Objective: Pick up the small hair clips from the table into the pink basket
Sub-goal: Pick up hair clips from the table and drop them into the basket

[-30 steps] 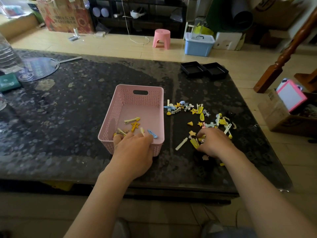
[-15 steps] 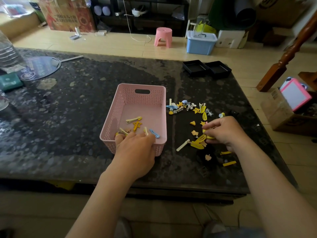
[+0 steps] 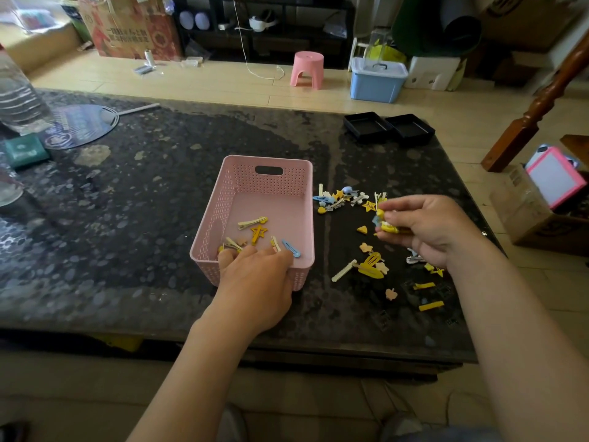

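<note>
The left hand (image 3: 255,279) gripped the near rim of the pink perforated plastic basket (image 3: 299,199). Right of it, the right hand (image 3: 427,229) pinched several small yellow hair clips (image 3: 389,227) above the table; a loose pinch risked dropping them short of the basket.

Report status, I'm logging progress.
Left hand grips basket rim. Right hand holds yellow clips. Many clips on table. Path clear.

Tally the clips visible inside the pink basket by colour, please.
Cream clips: 3
Yellow star clip: 1
Blue clip: 1
Tan flower piece: 1
Total: 6 showing in the pink basket; the left hand partly covers another yellow bit at the near wall, which is not counted.
</note>
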Demonstrator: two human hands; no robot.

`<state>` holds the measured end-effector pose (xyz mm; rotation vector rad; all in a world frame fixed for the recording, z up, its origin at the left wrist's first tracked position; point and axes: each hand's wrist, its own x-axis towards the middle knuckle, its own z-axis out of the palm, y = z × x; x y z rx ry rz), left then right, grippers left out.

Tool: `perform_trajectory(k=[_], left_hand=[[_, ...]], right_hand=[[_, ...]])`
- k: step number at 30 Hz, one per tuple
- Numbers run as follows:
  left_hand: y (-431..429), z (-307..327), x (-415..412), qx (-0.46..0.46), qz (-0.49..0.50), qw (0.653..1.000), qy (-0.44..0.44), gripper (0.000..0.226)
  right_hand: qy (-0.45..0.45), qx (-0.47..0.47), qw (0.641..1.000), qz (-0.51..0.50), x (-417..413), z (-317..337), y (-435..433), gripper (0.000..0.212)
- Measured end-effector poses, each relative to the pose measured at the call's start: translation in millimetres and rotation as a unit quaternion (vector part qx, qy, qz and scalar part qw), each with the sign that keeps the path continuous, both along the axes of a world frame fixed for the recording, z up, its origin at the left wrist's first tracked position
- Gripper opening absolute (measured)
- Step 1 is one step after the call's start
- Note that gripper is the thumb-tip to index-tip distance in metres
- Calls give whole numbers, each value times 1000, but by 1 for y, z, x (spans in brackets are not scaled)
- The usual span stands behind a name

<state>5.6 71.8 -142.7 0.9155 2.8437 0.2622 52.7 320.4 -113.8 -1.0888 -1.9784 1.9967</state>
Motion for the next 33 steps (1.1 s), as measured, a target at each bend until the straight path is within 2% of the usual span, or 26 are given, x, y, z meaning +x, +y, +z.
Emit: perform_trajectory(k=[5,9,13,16,19,22,24,25,27,28,30,32,33], left_hand=[[0,0,1,4,1,1000,5,17],[1,-1,1,2,4,1000,4,19],[0,-4,1,9,-4,1000,17,18],[-1,-6,0,14,-5,1000,24,19],[-1,-5,0,10,-3,1000,20,22],[-1,-4,0,9,-5,1000,16,21],[-2,-3,0,8,-7,1000,14,18],[-2,-3,1,5,-8,1000,14,18],[-1,-2,1,0,-7,1000,14,18],[-1,-2,1,-1,-6,1000,13,18],[0,-2,0,0,-4,1000,10,19],[0,-2,0,-1,-1,1000,4,19],[0,-1,0,-3,0,1000,1,20]], right_hand=[[118,-72,989,52,-17,22,-42,20],[159,9,979,128,-34,17,-83,23],[163,99,958,215,-44,-1,-104,32],[156,101,950,252,-43,-3,-106,42],[157,69,957,235,-41,1,-100,54],[154,29,972,175,-38,5,-83,50],[124,91,981,122,-33,4,-63,41],[89,172,975,110,-29,1,-50,36],[-36,361,920,151,-19,-9,-26,34],[-115,419,880,192,-13,-17,-18,43],[-233,438,825,271,-1,-33,-14,69],[-282,424,797,326,9,-48,-19,84],[-294,435,779,342,11,-56,-21,85]])
